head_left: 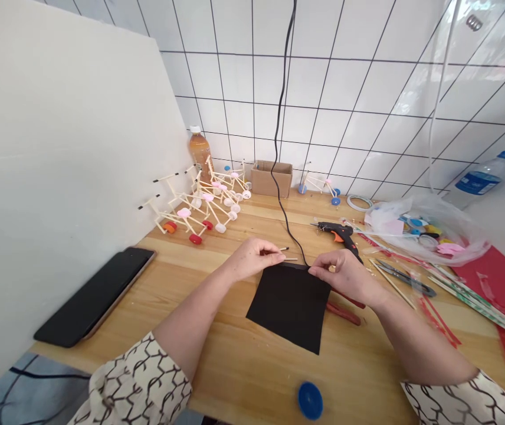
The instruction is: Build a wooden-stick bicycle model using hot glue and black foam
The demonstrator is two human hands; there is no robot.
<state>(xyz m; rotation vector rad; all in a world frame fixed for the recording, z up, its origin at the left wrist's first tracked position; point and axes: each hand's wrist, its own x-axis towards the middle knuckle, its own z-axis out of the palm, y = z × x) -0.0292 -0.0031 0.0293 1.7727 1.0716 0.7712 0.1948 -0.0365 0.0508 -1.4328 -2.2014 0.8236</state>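
A black sheet [290, 304], seemingly paper or thin card, lies slanted in front of me over the table. My left hand [259, 258] is closed in a pinch at its upper left corner. Beside those fingertips show a thin pale stick [291, 259] and a small dark tip; whether the fingers hold the stick too is hard to make out. With thumb and forefinger, my right hand [341, 273] pinches the upper right corner. Red-handled pliers [344, 314] lie partly hidden under the sheet and right hand.
Several stick frames [208, 198] with bottle-cap wheels stand at the back left. A glue gun [338, 231], scissors [405, 276] and a plastic bag [429, 221] lie right. A phone-like black slab [97, 295] is left; a blue cap [310, 400] sits near the front edge.
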